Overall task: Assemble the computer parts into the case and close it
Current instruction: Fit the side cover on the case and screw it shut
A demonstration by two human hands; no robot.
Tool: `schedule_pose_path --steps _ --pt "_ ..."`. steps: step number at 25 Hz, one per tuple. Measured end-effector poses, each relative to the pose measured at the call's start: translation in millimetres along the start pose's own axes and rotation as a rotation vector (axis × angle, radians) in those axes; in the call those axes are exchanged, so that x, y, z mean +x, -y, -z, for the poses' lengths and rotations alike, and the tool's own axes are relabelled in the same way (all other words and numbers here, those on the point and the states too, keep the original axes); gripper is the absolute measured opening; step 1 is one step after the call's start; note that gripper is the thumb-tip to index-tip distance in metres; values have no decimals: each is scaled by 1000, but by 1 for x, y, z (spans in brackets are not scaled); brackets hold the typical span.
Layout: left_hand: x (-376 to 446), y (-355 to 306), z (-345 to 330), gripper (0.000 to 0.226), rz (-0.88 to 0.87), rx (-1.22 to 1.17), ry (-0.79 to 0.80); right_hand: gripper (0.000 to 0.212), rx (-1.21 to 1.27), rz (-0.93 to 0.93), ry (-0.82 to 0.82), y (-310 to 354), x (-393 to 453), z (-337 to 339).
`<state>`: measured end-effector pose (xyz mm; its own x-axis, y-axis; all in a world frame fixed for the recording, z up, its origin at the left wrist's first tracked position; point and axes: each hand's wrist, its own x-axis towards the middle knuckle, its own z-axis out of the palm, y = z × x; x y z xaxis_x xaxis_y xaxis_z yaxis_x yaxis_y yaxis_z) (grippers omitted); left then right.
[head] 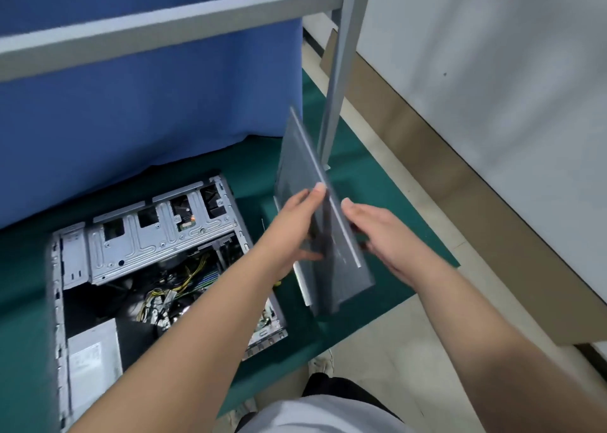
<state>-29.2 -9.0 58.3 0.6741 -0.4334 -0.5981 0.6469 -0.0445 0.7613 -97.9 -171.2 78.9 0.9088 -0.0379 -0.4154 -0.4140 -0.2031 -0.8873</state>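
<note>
We held the grey side panel (315, 209) on edge above the green mat (377, 235), at abt 1 o'clock from the open case (157, 261). Our left hand (292, 232) gripped it from the left, thumb curled over the top edge, fingers wrapped round the panel face. Our right hand (381, 238) pressed on the right face w/ the thumb on the top edge; the other fingers looked fairly straight, though we couldn't tell exactly as the panel hid their tips. The case lay on its side at 8 o'clock in view, uncovered, w/ drive cage (157, 232), yellow cables (177, 284) & PSU (93, 363) showing inside. A blue curtain (147, 104) hung at 11 o'clock behind a grey frame bar (164, 25).
</note>
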Motion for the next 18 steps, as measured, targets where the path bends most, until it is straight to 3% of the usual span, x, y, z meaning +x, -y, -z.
schedule_pose_path --steps 5,9,13,18 --pt "-31 -19 51 54 -153 -11 -131 30 29 -77 45 -12 9 -81" --pt "-44 -18 77 24 -244 120 -268 44 -70 -97 55 -37 26 -119" --pt "-60 -7 120 32 -263 38 -259 61 -247 -205 35 -71 42 -127" --pt "-85 11 190 33 -273 -214 -215 74 -260 -323 -221 -81 62 -91"
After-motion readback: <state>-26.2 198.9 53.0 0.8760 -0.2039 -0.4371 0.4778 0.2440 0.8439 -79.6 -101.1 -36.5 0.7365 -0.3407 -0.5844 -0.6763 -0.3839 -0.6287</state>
